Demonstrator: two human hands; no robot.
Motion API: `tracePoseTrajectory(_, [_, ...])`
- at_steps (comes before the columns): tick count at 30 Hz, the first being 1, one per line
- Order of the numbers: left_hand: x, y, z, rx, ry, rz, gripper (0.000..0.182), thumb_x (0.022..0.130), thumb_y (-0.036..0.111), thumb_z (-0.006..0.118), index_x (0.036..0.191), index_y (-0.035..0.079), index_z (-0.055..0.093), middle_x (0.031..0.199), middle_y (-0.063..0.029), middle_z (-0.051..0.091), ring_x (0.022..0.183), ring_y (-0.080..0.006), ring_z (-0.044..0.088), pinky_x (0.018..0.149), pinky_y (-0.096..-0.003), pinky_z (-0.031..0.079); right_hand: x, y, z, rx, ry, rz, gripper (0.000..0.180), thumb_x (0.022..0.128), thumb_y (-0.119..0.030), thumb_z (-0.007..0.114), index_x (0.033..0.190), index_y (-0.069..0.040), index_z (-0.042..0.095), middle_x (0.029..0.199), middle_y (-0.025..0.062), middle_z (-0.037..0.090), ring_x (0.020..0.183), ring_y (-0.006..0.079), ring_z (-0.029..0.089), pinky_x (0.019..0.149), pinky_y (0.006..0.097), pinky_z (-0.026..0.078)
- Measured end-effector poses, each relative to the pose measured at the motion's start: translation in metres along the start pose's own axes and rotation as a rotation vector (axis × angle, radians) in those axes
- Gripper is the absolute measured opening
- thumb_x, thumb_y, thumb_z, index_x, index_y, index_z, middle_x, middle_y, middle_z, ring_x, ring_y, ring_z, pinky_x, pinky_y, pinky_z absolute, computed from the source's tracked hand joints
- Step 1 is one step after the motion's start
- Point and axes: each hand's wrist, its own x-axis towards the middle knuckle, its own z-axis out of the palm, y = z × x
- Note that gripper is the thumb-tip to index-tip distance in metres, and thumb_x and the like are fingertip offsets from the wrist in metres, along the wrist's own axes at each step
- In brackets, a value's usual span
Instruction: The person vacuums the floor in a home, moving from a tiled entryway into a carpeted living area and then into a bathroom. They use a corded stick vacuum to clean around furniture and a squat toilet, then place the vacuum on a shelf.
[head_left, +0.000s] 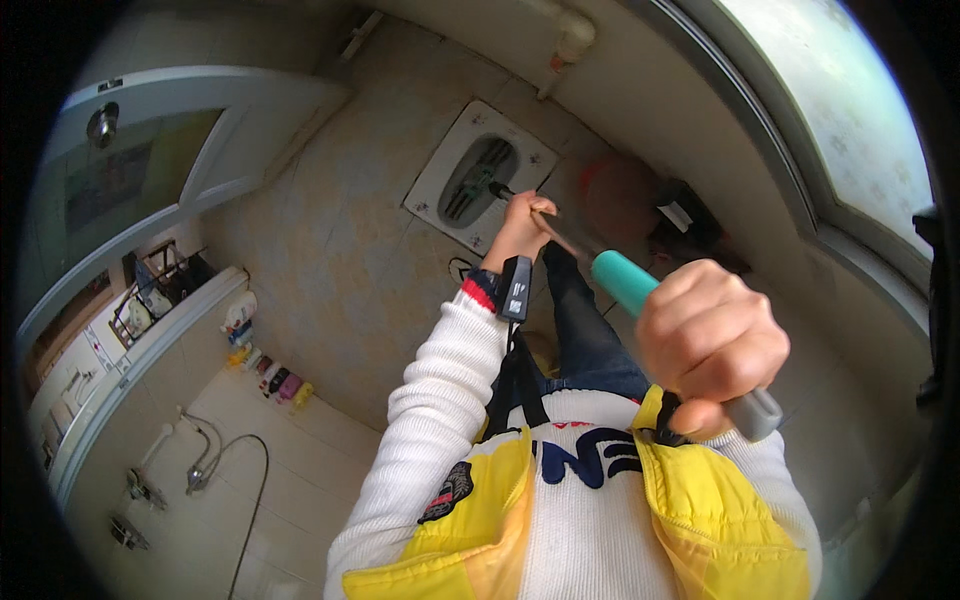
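Observation:
A squat toilet (427, 176) with a white, flower-marked ceramic surround is set in the floor ahead of me. Over its basin lies a green mop head (476, 182) with dark strips; I cannot tell whether it touches the bottom. The mop's thin metal pole (564, 237) slants up from there towards me. My left hand (523, 221) grips the pole low down, just above the black joint (500, 191). Higher up, my right hand (712, 330) is closed around the teal grip (624, 282), and the handle's grey end (756, 414) sticks out below the fist.
A red basin (611, 191) and a black box (686, 214) stand by the right wall, under a window (832, 97). At the left are an open door (247, 105), several bottles (281, 382) along the wall and a shower hose (264, 465). A drainpipe (574, 37) rises behind the toilet.

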Motion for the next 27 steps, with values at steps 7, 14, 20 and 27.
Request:
tracePoseTrajectory(7, [-0.001,-0.003,0.005,0.143,0.059,0.111,0.019,0.088,0.009,0.043,0.072,0.011,0.034,0.060,-0.0003,0.039,0.055,-0.0115,0.042,0.061,-0.0256,0.042,0.004,0.000,0.002,-0.073,0.026,0.016,0.033,0.082,-0.020,0.069,0.062,-0.006,0.048,0.050,0.0057,0.047,0.038,0.0148,0.048,0.039,0.0244,0.039])
tracePoseTrajectory(14, [-0.012,-0.014,-0.009,-0.077,0.113,0.083,0.023,0.090,0.011,0.043,0.069,0.012,0.034,0.059,0.0021,0.039,0.053,-0.0113,0.043,0.063,-0.0240,0.042,0.005,-0.015,0.007,0.008,-0.197,0.046,0.041,0.082,-0.034,0.070,0.060,-0.006,0.050,0.051,0.0056,0.048,0.041,0.0164,0.051,0.041,0.0259,0.042])
tracePoseTrajectory(20, [0.010,-0.037,-0.008,-0.247,0.197,0.123,0.015,0.081,0.005,0.048,0.070,0.006,0.038,0.058,-0.0030,0.040,0.050,-0.0229,0.045,0.049,-0.0325,0.040,0.003,-0.027,0.000,-0.027,-0.020,0.016,0.041,0.086,-0.041,0.063,0.067,-0.007,0.050,0.050,0.0023,0.048,0.039,0.0134,0.050,0.041,0.0251,0.043])
tracePoseTrajectory(27, [0.043,-0.042,-0.055,0.151,0.058,0.177,0.011,0.066,0.009,0.063,0.070,0.006,0.054,0.061,-0.0105,0.055,0.063,-0.0282,0.058,0.058,-0.0368,0.045,-0.007,-0.026,-0.003,0.074,-0.058,-0.064,0.040,0.087,-0.039,0.062,0.065,-0.010,0.048,0.049,-0.0006,0.048,0.038,0.0105,0.048,0.038,0.0228,0.043])
